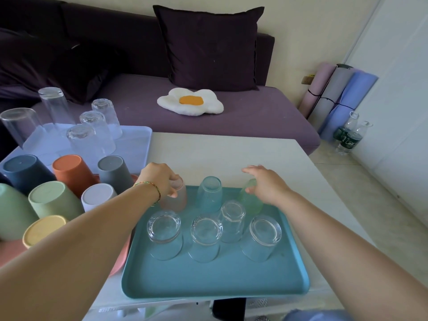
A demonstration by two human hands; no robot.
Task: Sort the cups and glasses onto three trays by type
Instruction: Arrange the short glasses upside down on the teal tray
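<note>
A purple sofa (254, 119) is being backed by a cream wall (301, 24). A dark cushion (213, 47) and a fried-egg pillow (191, 103) are being carried on it. Rolled mats (340, 98) are being leaned in the corner, with plastic bottles (349, 135) beside them on the tiled floor (342, 172). A white table (231, 154) is being lit softly.

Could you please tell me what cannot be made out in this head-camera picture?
Head view throughout.
1. Right hand on the green glass: the hand covers the contact; grip or touch unclear.
2. Pink glass, upturned base: covered by the left hand.
3. Pink tray: mostly under plastic cups and the left forearm, cut by the left edge.
4. Labels on the water bottles: too small to read.
</note>
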